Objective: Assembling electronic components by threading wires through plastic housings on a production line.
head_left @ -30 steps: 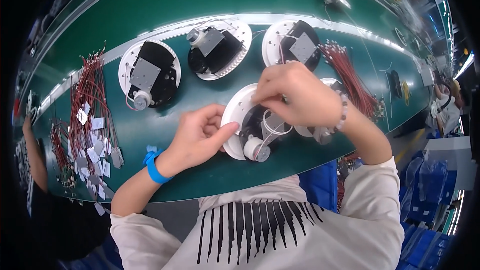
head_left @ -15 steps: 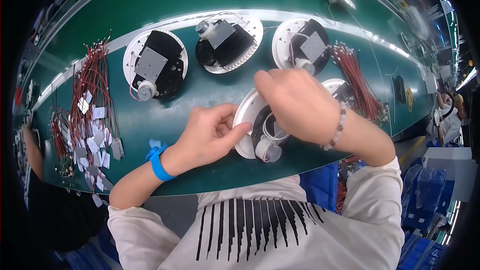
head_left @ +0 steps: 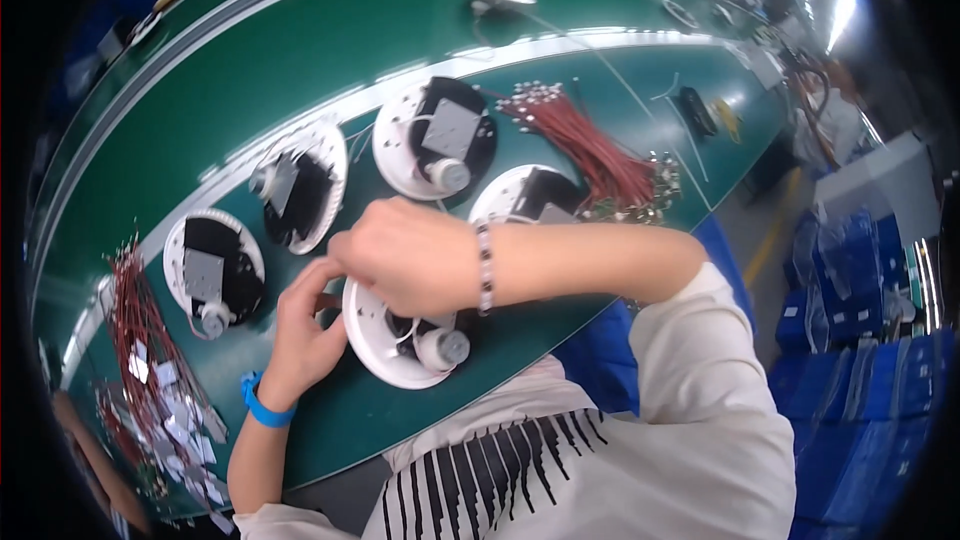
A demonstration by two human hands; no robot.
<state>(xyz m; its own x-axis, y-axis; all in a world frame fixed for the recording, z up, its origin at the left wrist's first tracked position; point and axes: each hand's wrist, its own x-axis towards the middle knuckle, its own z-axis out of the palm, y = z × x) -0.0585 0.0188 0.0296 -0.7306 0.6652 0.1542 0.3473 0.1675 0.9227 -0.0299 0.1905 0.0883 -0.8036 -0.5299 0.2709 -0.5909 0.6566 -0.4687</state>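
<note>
The left hand bends around the left edge of a white round unit, gripping its rim between thumb and curled fingers. The right hand is curled over the top of the same unit, its knuckles uppermost and its fingertips turned away from view, so whether it pinches anything cannot be told. The unit is at the near side of the green counter, in front of the person, with a pale cylindrical motor showing below the right hand. A beaded bracelet circles the right wrist and a blue wristband the left. Just beyond the right forearm, a partly hidden unit lies near the hands. Farther out, three similar units spread in an arc: a left unit, a tilted middle unit and a far unit, each with a black plate and a grey panel. A bundle of red wires fans out to the right; another red bunch, with grey tabs, lies at the far left. Blue bins stand to the right, off the counter.
</note>
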